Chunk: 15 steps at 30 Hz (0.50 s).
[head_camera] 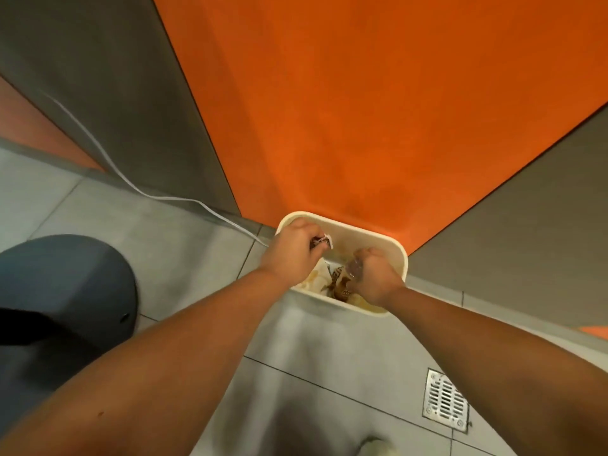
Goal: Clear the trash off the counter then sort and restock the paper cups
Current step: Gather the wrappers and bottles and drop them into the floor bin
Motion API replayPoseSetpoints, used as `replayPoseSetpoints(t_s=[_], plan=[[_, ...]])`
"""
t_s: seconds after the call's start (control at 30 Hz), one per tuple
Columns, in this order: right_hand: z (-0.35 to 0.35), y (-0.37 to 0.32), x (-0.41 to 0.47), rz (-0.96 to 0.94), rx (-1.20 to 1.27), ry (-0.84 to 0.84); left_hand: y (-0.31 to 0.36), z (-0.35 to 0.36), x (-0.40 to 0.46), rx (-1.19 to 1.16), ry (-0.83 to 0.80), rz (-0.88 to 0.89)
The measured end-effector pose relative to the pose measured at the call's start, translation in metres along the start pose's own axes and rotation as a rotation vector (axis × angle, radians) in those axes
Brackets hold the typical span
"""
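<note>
Lower centre of the frame, over the bin (399,255) — both hands are mid-dump. Left hand (292,250) has its grip clenched round a crumpled wrapper (324,241), white and dark, poking out past the fingers above the bin's upper-left corner. Right hand (375,274) has its grip curled round something clear and crinkly, likely a plastic cup (353,269) or film; too blurred to tell which. Neither piece has been let go yet.

Progress, judged: trash clearing is under way, not finished — both loads are above the bin, not in it. No table in view, so what remains on it cannot be told. No paper cups visible, so sorting and restocking look not yet begun.

Counts:
- hands: two, both holding trash
- bin: one, cream, against the orange wall (362,110), already holding brown and white scraps (339,286)
- held trash pieces: two
- cable (131,185): one, white, running across the left of the frame to the bin
- floor drain (445,399): one, lower right
- grey rounded object (65,284): one, left edge, unidentified
</note>
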State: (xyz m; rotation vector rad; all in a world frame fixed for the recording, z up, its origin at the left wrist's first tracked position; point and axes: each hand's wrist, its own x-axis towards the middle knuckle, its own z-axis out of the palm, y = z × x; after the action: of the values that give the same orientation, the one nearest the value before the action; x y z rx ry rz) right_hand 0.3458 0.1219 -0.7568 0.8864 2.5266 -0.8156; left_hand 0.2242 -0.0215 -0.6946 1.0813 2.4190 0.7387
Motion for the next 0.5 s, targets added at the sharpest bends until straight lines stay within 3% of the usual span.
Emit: replayPoseSetpoints(t_s=[0.17,0.33,0.5], plan=[[-0.02,-0.006,-0.014,-0.016,0.03,0.022,-0.004,0.0,0.005,-0.001,-0.371,-0.152],[-0.074,-0.044,-0.054,-0.054,0.088,0.107,0.029,-0.066,-0.009,0.042,-0.296,-0.13],[-0.168,-0.11,-0.125,-0.145,0.082,0.158,0.1,-0.178,-0.027,0.085,-0.174,-0.038]])
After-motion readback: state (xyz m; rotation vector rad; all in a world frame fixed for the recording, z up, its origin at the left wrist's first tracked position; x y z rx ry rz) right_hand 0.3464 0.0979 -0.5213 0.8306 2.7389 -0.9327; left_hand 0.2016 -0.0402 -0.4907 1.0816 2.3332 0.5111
